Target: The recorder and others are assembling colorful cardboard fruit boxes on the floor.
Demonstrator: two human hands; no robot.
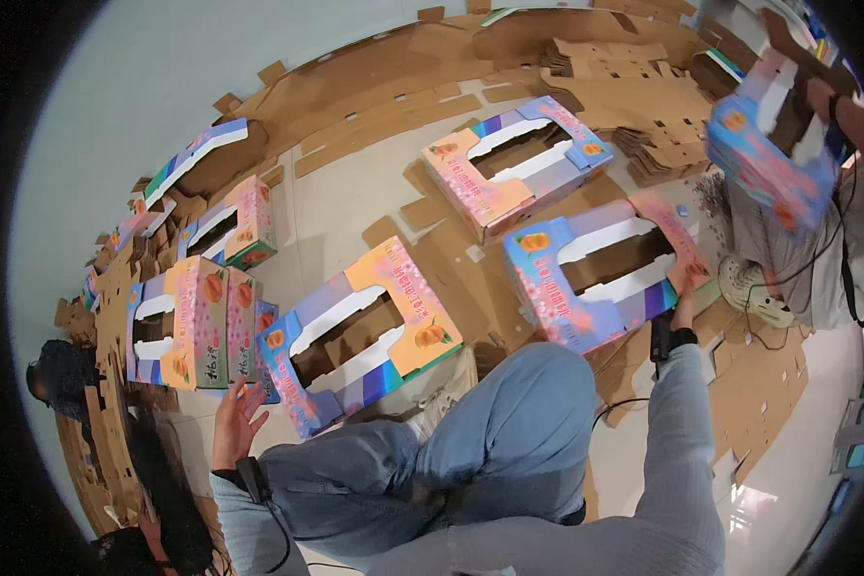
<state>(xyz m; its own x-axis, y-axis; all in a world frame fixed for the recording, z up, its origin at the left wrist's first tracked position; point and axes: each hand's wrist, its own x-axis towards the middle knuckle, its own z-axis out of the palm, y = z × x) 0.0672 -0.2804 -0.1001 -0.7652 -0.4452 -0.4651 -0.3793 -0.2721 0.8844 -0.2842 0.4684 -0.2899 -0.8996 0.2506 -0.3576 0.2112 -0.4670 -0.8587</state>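
My left hand (240, 422) is open, fingers spread, holding nothing. It is beside the near corner of an orange, blue and purple cardboard fruit box (422, 331), whose top has a large window. At the right, my right hand (684, 300) grips the near right corner of a similar blue and pink fruit box (540, 278). Part of that hand is hidden behind the corner. Another printed fruit box (470, 197) lies farther back. To the left of my left hand, a box with a green and pink side (211, 317) stands against other boxes.
A co-worker's hand (821, 99) at the far right holds a blurred blue and pink box (787, 173). Stacked flat cardboard (643, 91) is at the back, with loose sheets (758, 384) at the right. A smaller printed box (252, 216) is at the left.
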